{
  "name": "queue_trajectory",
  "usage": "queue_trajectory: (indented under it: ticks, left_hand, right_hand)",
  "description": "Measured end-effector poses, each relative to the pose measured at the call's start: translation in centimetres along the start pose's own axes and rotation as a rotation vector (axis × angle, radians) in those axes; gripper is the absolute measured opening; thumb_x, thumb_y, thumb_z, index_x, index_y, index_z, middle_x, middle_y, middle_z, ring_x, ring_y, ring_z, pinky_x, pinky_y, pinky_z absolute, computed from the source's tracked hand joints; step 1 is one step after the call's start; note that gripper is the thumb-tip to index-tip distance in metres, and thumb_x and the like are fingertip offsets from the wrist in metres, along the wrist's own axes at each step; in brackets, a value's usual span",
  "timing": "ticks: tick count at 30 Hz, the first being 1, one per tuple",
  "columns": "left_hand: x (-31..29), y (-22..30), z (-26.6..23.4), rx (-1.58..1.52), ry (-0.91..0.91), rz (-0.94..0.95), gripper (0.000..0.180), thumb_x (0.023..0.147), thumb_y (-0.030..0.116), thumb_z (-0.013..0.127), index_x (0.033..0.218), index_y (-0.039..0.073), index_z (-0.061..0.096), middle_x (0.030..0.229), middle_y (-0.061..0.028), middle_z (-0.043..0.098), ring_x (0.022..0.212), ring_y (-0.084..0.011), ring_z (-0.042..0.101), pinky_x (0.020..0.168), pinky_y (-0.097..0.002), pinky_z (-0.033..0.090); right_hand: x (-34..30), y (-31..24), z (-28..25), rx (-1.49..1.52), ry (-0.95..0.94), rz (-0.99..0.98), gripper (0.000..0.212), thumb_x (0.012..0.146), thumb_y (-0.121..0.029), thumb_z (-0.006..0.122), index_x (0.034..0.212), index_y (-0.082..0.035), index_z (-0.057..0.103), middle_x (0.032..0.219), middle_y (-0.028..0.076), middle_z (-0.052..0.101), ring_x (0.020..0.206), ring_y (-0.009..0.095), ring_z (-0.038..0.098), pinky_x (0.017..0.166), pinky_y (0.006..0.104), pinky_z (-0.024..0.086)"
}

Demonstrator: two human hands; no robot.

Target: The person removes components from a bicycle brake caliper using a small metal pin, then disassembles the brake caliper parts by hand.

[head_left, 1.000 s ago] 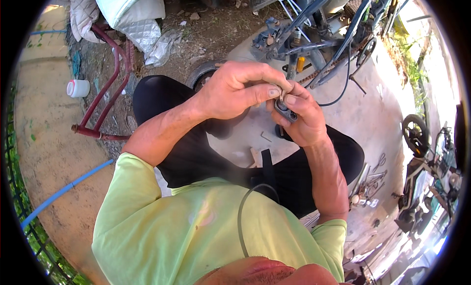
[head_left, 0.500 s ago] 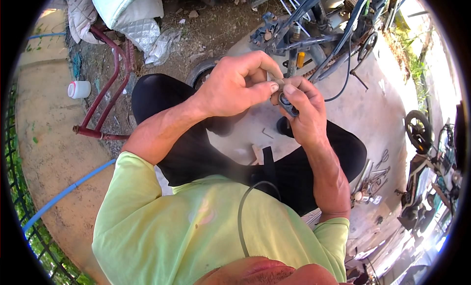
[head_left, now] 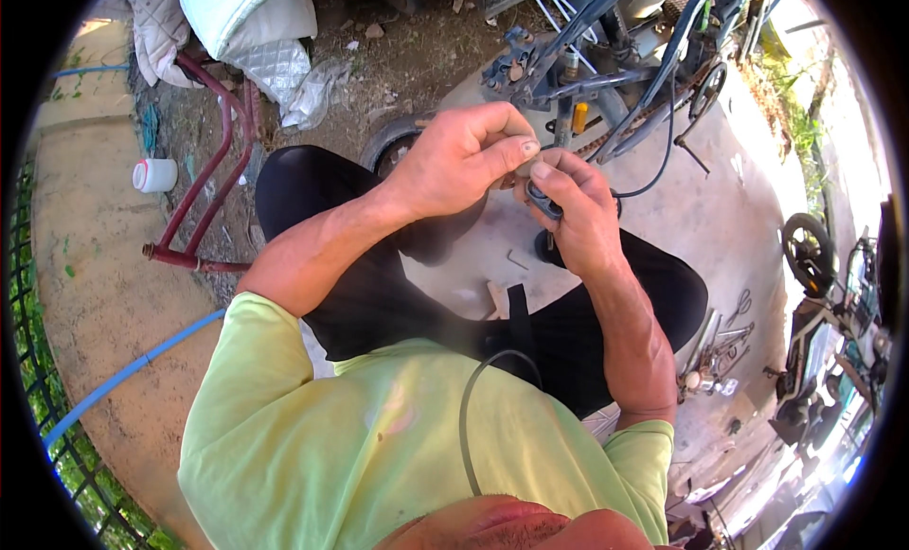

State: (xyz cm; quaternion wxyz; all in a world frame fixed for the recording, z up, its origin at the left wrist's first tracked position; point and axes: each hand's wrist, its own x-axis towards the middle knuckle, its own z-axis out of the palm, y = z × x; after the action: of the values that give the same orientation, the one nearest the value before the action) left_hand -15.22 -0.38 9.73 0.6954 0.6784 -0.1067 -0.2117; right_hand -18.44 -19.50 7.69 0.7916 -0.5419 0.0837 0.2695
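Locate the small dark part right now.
In the head view, right of centre, the small dark part is held in the right hand, just below and right of the left hand.

On the left of my feed I saw a bent, dark-red tubular metal frame (head_left: 226, 133), with a small white plastic jar, red at its rim (head_left: 159, 176), just beside it. Silvery quilted sheeting (head_left: 275, 72) lay near the frame's upper end. Lower down, a light-blue plastic hose (head_left: 137, 363) crossed a tan slab (head_left: 104, 266). At far right I made out a small black wheel (head_left: 808, 257).
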Motion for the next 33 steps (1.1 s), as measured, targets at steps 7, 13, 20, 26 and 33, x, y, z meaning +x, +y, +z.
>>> queue_trajectory:
  ticks: [7, 13, 20, 26, 33]
  left_hand:
    - [2.4, -0.3, -2.6, 0.492, 0.286, 0.053, 0.025, 0.093, 0.02, 0.076, 0.111, 0.003, 0.071, 0.069, 0.0044, 0.059, 0.065, -0.0028, 0.048, 0.058, -0.0234, 0.04]
    - [6.0, -3.1, -3.0, 0.896, 0.461, 0.215, 0.038, 0.082, 0.031, 0.082, 0.111, 0.007, 0.071, 0.072, -0.0018, 0.059, 0.066, -0.0136, 0.056, 0.061, -0.0317, 0.046]
    - [7.8, -4.8, -2.7, 1.139, 0.531, 0.295, 0.034, 0.079, 0.034, 0.081, 0.103, 0.012, 0.072, 0.092, -0.0075, 0.065, 0.082, -0.0322, 0.066, 0.071, -0.0441, 0.052]
    - [8.0, -5.2, -2.7, 1.185, 0.548, 0.372, 0.025, 0.079, 0.028, 0.08, 0.097, 0.013, 0.072, 0.092, -0.008, 0.065, 0.082, -0.0345, 0.066, 0.071, -0.0463, 0.052]
    - [8.2, -5.1, -2.6, 1.103, 0.486, 0.419, 0.018, 0.08, 0.022, 0.079, 0.094, 0.015, 0.071, 0.081, -0.0071, 0.062, 0.071, -0.0279, 0.063, 0.063, -0.0396, 0.051]
  right_hand:
    - [-0.1, -0.2, 0.6, -0.029, 0.065, 0.074, 0.021, 0.098, -0.026, 0.06, 0.102, -0.006, 0.065, 0.088, 0.002, 0.065, 0.08, 0.007, 0.054, 0.069, 0.0252, 0.042]
    - [-0.1, 0.4, 0.2, -0.073, 0.017, 0.058, 0.021, 0.098, -0.026, 0.06, 0.104, -0.006, 0.065, 0.088, 0.001, 0.065, 0.082, 0.007, 0.054, 0.07, 0.0259, 0.043]
    - [-0.6, 0.7, -0.2, -0.128, 0.02, 0.034, 0.022, 0.099, -0.026, 0.06, 0.103, -0.006, 0.065, 0.087, 0.001, 0.066, 0.078, 0.007, 0.054, 0.067, 0.0241, 0.042]
    - [-1.0, 0.9, -0.8, -0.113, 0.005, 0.012, 0.022, 0.099, -0.025, 0.06, 0.104, -0.004, 0.067, 0.086, 0.001, 0.067, 0.077, 0.006, 0.054, 0.066, 0.0236, 0.042]
    - [-1.2, 1.0, -0.9, -0.137, 0.012, -0.03, 0.022, 0.099, -0.025, 0.061, 0.104, -0.004, 0.068, 0.085, 0.0, 0.067, 0.075, 0.005, 0.053, 0.064, 0.0228, 0.04]
